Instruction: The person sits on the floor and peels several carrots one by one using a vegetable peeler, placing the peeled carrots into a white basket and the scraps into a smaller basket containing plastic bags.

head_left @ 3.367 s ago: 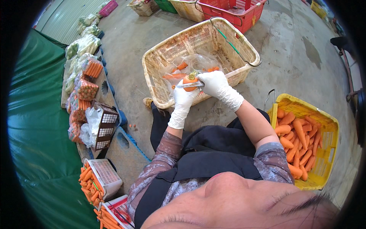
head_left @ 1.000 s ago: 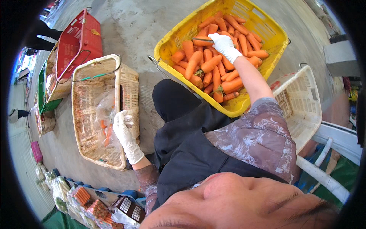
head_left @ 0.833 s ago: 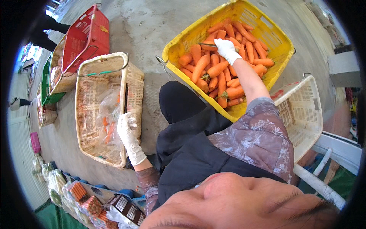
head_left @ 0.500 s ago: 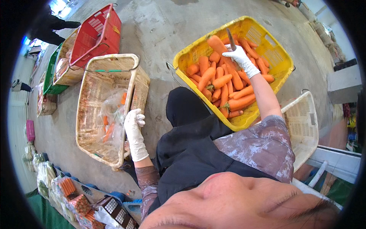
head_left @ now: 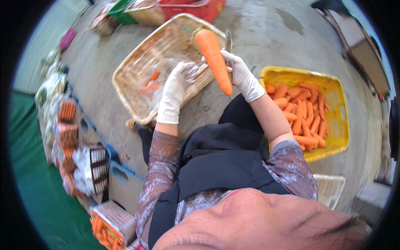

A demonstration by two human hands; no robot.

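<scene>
A large orange carrot (head_left: 213, 57) is in my white-gloved right hand (head_left: 241, 75), its thick stem end up and its tip down toward my lap. The same hand holds a knife (head_left: 228, 41), its blade standing up behind the carrot. My gloved left hand (head_left: 177, 85) is over the near side of a dirty white crate (head_left: 125, 75), fingers apart and slightly curled, with nothing visible in them. Inside that crate lie a clear plastic bag (head_left: 164, 68) and a few orange pieces. To my right stands a yellow crate (head_left: 337, 137) full of carrots (head_left: 308, 112).
Red (head_left: 200, 9) and green crates (head_left: 121, 12) stand beyond the white one. At left are bagged vegetables (head_left: 66, 133), a brown basket (head_left: 99, 166) and a box of carrots (head_left: 110, 229). Another white crate (head_left: 333, 187) sits at the lower right.
My right hand has brought a carrot and the knife from over the yellow crate to in front of me. My left hand has left the crate's rim and risen near the carrot. The view has turned left.
</scene>
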